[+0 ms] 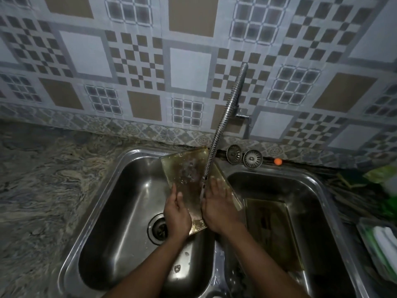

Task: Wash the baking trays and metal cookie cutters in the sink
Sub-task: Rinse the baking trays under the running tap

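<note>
Presently, from the left: a marbled countertop (43,190) borders a double steel sink. The left basin (120,211) is wet, and its drain (158,227) is open to view. A small pale object (177,268) lies on the basin floor near the front; it is too small to be identified.

The left hand (177,211) is clamped on the lower left edge of a baking tray (187,175), thumb on the upper face, fingers apparently wrapped beneath. The tray is held tilted over the left basin, its far end raised toward the wall and its near corner pointing down. Its face is wet, with brownish staining. A flexible faucet hose (223,125) comes down from the wall, and its nozzle ends just above the tray between the two hands.

The right hand (219,209) is laid flat on the tray's right side, fingers straight and slightly apart; nothing is gripped by it.

Judgement on the step in hand: the tray face is being rubbed under the nozzle. The tilt is best kept so that runoff falls into the left basin. The flat hand is best worked from the raised end downward and into the rim corners, where residue is likely to collect. A firm hold on the left edge is needed, since wet metal is likely to slip.

A second tray (270,229) lies flat in the right basin (300,186), untouched. Two strainers (234,154) rest on the back ledge.
</note>
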The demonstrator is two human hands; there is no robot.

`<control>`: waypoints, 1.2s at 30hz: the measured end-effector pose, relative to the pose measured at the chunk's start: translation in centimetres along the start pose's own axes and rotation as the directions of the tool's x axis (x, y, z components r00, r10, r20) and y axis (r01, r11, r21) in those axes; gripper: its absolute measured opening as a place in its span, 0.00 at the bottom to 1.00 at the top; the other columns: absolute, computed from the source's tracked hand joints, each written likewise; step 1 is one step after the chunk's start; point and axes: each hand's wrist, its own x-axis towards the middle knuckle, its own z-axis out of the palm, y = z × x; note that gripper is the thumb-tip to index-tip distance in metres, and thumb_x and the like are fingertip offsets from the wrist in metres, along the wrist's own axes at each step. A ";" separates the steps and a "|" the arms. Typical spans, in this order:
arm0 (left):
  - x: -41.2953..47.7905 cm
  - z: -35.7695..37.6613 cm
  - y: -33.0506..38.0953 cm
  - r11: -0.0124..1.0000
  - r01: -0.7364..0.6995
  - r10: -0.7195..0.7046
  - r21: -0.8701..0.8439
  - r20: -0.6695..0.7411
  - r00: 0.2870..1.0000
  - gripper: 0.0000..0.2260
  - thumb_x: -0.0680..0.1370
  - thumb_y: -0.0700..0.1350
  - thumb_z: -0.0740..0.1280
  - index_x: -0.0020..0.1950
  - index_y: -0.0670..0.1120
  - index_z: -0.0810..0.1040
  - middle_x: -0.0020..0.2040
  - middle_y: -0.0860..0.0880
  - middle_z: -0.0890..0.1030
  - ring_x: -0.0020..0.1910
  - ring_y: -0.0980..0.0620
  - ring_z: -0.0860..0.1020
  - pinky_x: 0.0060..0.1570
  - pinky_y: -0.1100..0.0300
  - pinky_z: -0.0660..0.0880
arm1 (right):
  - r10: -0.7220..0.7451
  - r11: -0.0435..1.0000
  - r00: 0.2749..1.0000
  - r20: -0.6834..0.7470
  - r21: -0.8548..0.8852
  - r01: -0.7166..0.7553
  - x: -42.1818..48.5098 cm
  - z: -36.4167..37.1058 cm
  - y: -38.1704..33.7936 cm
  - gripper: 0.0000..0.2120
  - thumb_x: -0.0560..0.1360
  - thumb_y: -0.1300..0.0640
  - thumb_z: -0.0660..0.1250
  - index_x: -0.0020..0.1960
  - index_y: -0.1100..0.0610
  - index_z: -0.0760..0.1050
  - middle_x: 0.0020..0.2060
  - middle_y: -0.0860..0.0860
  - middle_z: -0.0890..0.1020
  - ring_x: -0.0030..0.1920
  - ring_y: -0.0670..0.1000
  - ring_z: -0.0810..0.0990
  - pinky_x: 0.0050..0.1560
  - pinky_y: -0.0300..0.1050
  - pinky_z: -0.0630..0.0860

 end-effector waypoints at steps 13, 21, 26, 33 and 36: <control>0.1 -2.2 -1.4 0.945 0.326 -0.324 -0.007 0.103 0.940 0.28 0.77 0.46 0.71 0.75 0.47 0.68 0.68 0.46 0.76 0.66 0.44 0.75 0.62 0.56 0.70 | 0.398 0.759 0.897 -0.193 0.619 -0.203 -3.3 -2.3 3.4 0.27 0.75 0.54 0.70 0.72 0.49 0.68 0.65 0.47 0.72 0.64 0.48 0.71 0.61 0.49 0.73; 0.3 -1.6 -0.6 0.963 0.222 -0.263 0.155 0.338 0.903 0.31 0.75 0.67 0.64 0.73 0.52 0.70 0.72 0.46 0.72 0.70 0.45 0.71 0.69 0.48 0.68 | 0.326 0.512 0.936 -0.130 0.857 -0.060 -4.3 -2.3 0.4 0.20 0.79 0.66 0.58 0.65 0.51 0.76 0.51 0.47 0.84 0.51 0.39 0.81 0.57 0.44 0.79; 1.1 -1.4 5.7 0.952 0.245 -0.139 -0.184 0.452 0.881 0.29 0.77 0.59 0.66 0.73 0.64 0.55 0.62 0.52 0.80 0.57 0.59 0.80 0.59 0.53 0.78 | 0.127 0.803 0.981 -0.147 0.596 -0.015 -6.6 -1.9 -2.4 0.23 0.82 0.53 0.52 0.77 0.43 0.57 0.66 0.46 0.74 0.62 0.45 0.76 0.62 0.43 0.73; 1.6 -2.8 5.3 0.984 0.115 -0.046 -0.137 0.428 0.902 0.30 0.81 0.42 0.65 0.77 0.63 0.58 0.65 0.54 0.79 0.62 0.56 0.78 0.64 0.53 0.75 | -0.142 0.930 0.988 -0.053 0.334 0.152 -7.9 -1.2 -4.5 0.34 0.81 0.51 0.57 0.80 0.52 0.42 0.79 0.48 0.47 0.78 0.45 0.47 0.69 0.33 0.43; 1.9 -3.5 4.5 0.991 0.104 -0.062 -0.090 0.383 0.922 0.26 0.82 0.38 0.61 0.77 0.59 0.63 0.62 0.52 0.81 0.58 0.54 0.81 0.63 0.48 0.76 | -0.220 0.913 0.976 0.001 0.354 0.206 -8.1 -0.9 -3.9 0.35 0.79 0.41 0.57 0.79 0.47 0.43 0.78 0.42 0.43 0.77 0.40 0.43 0.72 0.34 0.46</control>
